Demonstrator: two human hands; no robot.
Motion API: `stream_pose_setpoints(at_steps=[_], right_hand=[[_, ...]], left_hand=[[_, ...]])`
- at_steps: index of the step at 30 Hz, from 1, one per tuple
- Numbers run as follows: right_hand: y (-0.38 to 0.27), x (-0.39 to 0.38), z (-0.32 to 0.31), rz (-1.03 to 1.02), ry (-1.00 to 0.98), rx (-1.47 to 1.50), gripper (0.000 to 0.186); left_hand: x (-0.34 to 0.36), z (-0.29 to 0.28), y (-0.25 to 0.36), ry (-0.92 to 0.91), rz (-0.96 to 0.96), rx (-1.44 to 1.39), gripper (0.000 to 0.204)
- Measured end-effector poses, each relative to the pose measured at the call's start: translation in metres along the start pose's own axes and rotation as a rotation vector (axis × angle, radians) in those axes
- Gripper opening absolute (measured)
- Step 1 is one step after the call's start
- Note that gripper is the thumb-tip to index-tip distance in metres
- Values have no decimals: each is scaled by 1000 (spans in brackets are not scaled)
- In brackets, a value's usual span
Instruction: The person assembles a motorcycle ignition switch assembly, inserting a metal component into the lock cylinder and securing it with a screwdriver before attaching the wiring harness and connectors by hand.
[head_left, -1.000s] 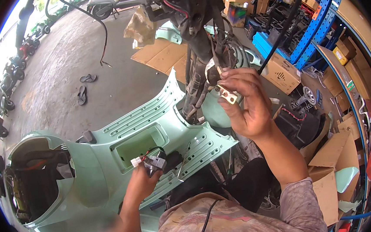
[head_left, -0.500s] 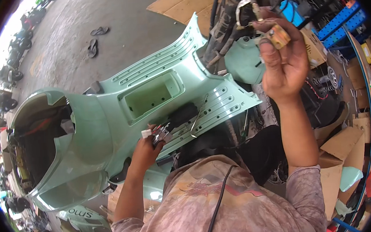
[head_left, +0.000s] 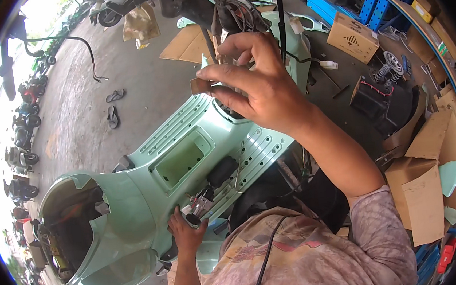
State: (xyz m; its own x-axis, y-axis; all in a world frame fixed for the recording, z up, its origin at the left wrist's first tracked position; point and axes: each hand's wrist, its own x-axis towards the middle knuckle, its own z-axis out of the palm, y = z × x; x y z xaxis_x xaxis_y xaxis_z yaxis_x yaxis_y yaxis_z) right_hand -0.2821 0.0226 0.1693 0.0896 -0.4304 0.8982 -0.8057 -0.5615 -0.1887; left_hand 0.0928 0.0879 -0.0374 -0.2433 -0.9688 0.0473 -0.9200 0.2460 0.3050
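My right hand (head_left: 253, 89) pinches a small brass-coloured bracket (head_left: 200, 86) between thumb and forefinger, beside the steering column and its cables (head_left: 231, 13). Its upper fingers curl near a thin metal cable end; whether they grip it I cannot tell. Lower down, my left hand (head_left: 187, 231) holds a grey metal switch or lock assembly (head_left: 200, 203) with a white connector, above the edge of the mint-green scooter body (head_left: 124, 217). That body has a recessed compartment (head_left: 181, 159), with a black padded piece (head_left: 222, 170) and a thin bent rod (head_left: 241, 168) lying on the footboard.
Sandals (head_left: 112, 117) lie on the concrete floor (head_left: 78, 143), with parked scooters along the left. Flat cardboard (head_left: 183, 44) lies behind the column. At the right are boxes (head_left: 423, 175), a shock absorber (head_left: 385, 66), a black plastic part (head_left: 375, 104) and blue shelving (head_left: 375, 2).
My right hand has risen and turned over, back now upward, and reaches further left with the bracket. My left hand has moved slightly down and right with the assembly. The camera view has shifted.
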Motion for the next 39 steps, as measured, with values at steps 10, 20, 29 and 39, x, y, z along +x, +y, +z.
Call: stream_pose_setpoints(at_steps=[10,20,29,39], right_hand=[[-5,-7,21,140,29,139,33],[-21,1,34,675,182,954,27],[-2,29,44,981,113,1103,34],[12,23,51,929,107,1162,27]], left_hand=[[114,-107,149,109,310,-1112,61],[199,-139,232,102,448,-1416,29],[206,-158,223,61,558,-1211,29],[217,-153,213,-65,454,-1145,35]])
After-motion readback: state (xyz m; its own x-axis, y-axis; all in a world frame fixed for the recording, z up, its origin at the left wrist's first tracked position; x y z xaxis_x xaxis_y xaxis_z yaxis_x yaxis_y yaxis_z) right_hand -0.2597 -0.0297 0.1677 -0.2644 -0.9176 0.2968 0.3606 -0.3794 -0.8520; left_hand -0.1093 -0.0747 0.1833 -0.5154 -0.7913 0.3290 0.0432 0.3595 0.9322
